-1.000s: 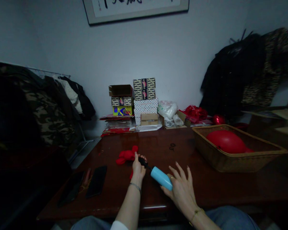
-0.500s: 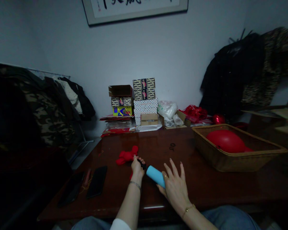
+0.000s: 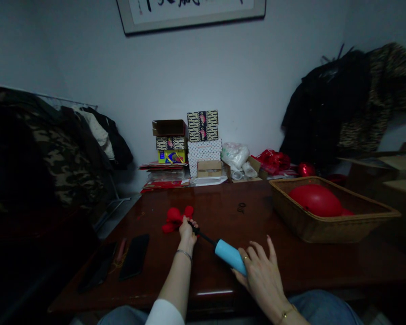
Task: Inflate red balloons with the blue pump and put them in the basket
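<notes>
A hand-held balloon pump point(image 3: 230, 256) with a blue barrel and a black rod slants between my hands above the table. My left hand point(image 3: 188, 229) is closed around its black end. Right beyond those fingers is a lumpy red balloon point(image 3: 174, 215) with rounded lobes; whether it is fitted on the pump's tip is hidden by my hand. My right hand point(image 3: 260, 266) grips the lower end of the blue barrel, thumb underneath, some fingers lifted. A length of black rod shows between the barrel and my left hand.
On the right stands a wicker basket point(image 3: 325, 225) with an inflated red balloon point(image 3: 316, 199). Two dark phones point(image 3: 134, 256) lie at left. Small black loops point(image 3: 241, 207) rest mid-table. Boxes point(image 3: 203, 126) and plastic bags point(image 3: 236, 155) are stacked at the back.
My right hand has drawn the blue barrel down and right, exposing more black rod. My left hand has shifted slightly left, and the red balloon's lobes have changed shape.
</notes>
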The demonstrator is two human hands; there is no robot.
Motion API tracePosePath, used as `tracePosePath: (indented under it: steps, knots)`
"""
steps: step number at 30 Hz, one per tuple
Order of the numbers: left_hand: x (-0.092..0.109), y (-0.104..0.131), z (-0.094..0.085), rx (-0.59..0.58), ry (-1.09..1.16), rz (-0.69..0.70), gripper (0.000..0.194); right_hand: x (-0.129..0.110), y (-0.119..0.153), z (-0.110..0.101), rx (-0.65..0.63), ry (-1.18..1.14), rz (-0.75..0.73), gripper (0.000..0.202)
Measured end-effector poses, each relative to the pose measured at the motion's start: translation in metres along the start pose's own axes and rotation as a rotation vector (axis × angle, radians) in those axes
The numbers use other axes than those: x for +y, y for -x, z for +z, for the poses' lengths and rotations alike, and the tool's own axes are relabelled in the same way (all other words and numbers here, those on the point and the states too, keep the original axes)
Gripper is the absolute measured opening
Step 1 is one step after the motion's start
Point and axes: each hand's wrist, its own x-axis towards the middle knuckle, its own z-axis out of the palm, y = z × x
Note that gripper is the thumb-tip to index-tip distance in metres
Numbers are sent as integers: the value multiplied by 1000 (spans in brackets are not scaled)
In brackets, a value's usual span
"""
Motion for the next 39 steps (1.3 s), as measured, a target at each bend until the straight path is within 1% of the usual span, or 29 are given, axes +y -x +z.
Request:
tracePosePath:
  steps: [4, 11, 16, 19, 22, 26, 32, 35, 39]
  knots:
    - [-10, 8, 2, -15, -13, -26, 28, -2, -3, 1, -1, 16, -3, 40]
    - [-37, 23, 8, -54, -44, -47, 26, -10, -19, 8, 2, 21, 3, 41]
    - [-44, 28, 12, -55, -87, -46, 26, -17, -28, 10, -13, 32, 18, 38]
    - [-42, 27, 11, -47, -88, -32, 27, -20, -28, 10, -41, 18, 28, 40]
    - [-37, 22, 9, -32, -41, -9, 27, -20, -25, 10, -60, -4, 40, 42]
    - [-25, 14, 5, -33, 20, -7, 27, -13, -15, 6, -72, -41, 44, 44]
    - [-5, 6, 4, -61, 56, -10, 29, 1, 1, -10, -82, -88, 52, 39]
    - [-3, 7, 5, -67, 83, -19, 32, 3, 5, -14, -75, -94, 66, 39]
    - [-4, 13, 8, -110, 128, -36, 35, 2, 5, -13, -75, -120, 99, 39]
